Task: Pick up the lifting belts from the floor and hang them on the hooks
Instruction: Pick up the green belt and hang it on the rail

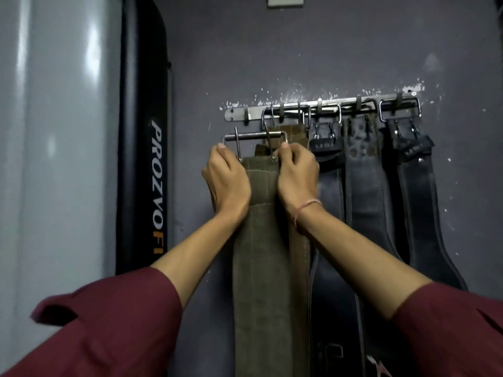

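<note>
An olive-green lifting belt [261,268] hangs straight down in front of me. Both my hands hold it at its top. My left hand [227,178] grips the left end of its steel buckle [253,137], and my right hand [296,172] grips the right end. The buckle is level, a little below the metal hook rail [236,114] on the grey wall, under the rail's left hooks. A second olive belt [298,257] hangs behind it from the rail. Three black leather belts [364,191] hang from hooks further right.
A tall black padded bench marked PROZVO FIT [144,148] stands upright against the wall at the left. Left of that is a glossy grey panel [54,131]. A switch plate [285,0] sits high on the wall.
</note>
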Demonstrator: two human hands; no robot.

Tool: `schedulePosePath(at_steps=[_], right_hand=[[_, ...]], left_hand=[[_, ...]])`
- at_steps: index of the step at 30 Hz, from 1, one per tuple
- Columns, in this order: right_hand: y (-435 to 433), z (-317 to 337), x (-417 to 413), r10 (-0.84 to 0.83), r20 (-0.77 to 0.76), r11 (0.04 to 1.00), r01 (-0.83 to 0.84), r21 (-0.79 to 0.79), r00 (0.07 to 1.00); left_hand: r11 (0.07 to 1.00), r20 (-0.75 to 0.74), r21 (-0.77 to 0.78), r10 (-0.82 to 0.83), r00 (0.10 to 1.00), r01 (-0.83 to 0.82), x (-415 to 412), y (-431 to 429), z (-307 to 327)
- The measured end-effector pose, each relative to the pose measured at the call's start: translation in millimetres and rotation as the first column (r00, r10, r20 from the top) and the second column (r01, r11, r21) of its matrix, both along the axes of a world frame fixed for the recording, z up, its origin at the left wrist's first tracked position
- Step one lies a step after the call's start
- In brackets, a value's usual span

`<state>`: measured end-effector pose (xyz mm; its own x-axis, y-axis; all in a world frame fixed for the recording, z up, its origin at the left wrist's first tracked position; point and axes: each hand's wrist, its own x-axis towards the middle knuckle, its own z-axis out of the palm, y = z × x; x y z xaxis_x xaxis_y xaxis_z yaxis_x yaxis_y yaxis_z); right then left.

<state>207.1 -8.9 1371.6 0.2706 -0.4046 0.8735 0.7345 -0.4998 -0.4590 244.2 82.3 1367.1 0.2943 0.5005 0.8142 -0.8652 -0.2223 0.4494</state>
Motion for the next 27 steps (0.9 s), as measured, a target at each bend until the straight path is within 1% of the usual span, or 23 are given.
schedulePosePath(at_steps=[3,5,11,13,17,21,25,27], right_hand=[[-1.1,47.5,21.3,-0.043,0.007,0.999,0.043,0.015,0.999],[-2.2,72.6,34.2,-0.092,-0.037,0.995,0.092,0.023,0.995],[-4.5,114.5,66.0,-0.078,-0.062,0.996,0.081,0.032,0.995],[-4.1,119.3,73.7,-0.067,-0.073,0.997,0.070,0.040,0.995],[-5.2,124.4,84.1,-0.030,-0.088,0.997,0.036,0.069,0.996],[-8.9,122.5,96.4,-0.073,-0.112,0.997,0.077,0.030,0.991],[-12.7,111.6,96.4,-0.122,-0.129,0.990,0.112,-0.080,0.984],[-11.4,105.7,92.9,-0.117,-0.122,0.990,0.107,-0.086,0.986]], left_hand=[[0.998,0.035,0.004,0.068,0.997,-0.068,18.0,-0.4,46.3],[0.994,0.032,0.012,0.108,0.994,-0.108,31.0,-1.2,72.9],[0.982,-0.035,0.086,0.169,0.985,-0.166,68.8,-3.1,116.6],[0.976,-0.071,0.120,0.189,0.979,-0.180,75.2,-3.0,122.9],[0.974,-0.136,0.167,0.176,0.975,-0.153,83.7,-4.2,128.3],[0.978,-0.218,0.181,0.139,0.966,-0.100,95.1,-3.3,121.6],[0.985,-0.205,0.161,0.088,0.975,-0.055,104.7,-0.8,107.3],[0.987,-0.183,0.159,0.067,0.981,-0.037,104.5,0.9,102.6]])
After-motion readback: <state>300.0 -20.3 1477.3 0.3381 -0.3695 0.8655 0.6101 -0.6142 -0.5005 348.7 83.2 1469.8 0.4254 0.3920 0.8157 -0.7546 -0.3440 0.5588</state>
